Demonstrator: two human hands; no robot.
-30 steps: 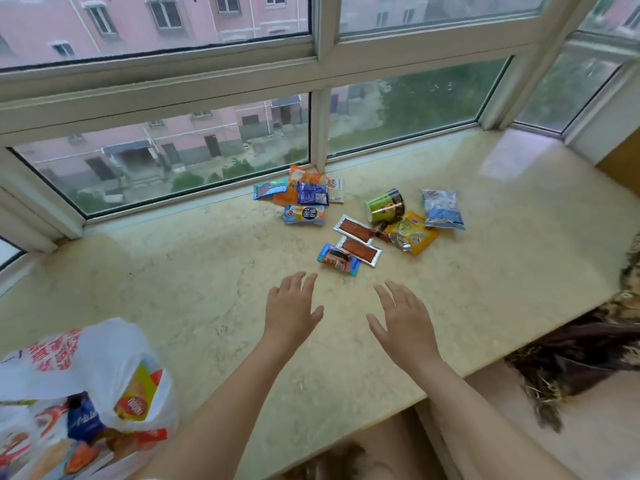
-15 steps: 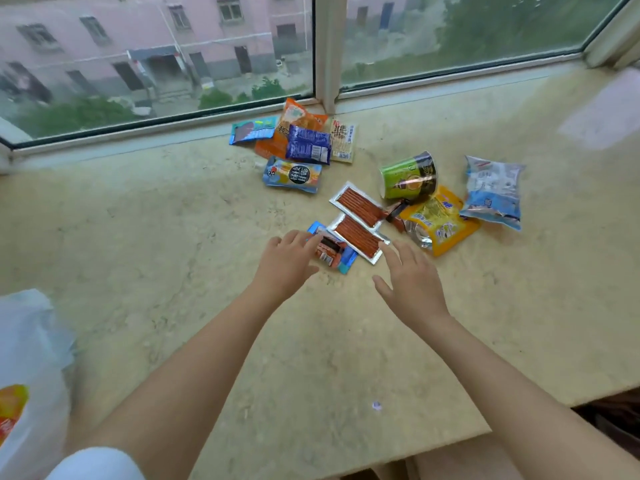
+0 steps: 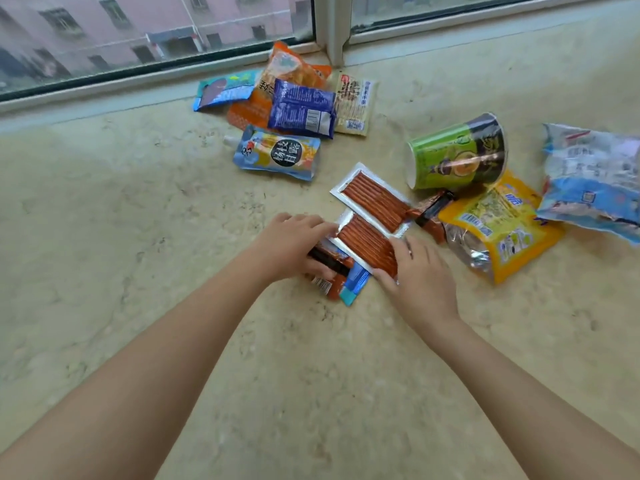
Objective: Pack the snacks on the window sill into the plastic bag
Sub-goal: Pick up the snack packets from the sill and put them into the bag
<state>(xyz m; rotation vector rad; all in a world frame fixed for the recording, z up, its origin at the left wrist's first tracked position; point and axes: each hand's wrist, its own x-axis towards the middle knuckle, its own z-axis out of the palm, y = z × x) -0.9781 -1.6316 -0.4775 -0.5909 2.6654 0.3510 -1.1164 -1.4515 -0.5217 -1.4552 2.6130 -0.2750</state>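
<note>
Soft grey daylight comes through the far window [image 3: 156, 36]; shadows are faint, and the edges bend and blur.

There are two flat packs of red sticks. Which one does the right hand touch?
The nearer pack, which lies partly under the farther pack. The right hand rests on its near end; the farther one lies untouched, closer to the green cup.

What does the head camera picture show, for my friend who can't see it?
Two bare hands reach snacks on a stone window sill: the left hand grips a red and blue packet, and the right hand touches a clear pack of red sticks. More packets and a tipped green cup lie beyond.
</note>
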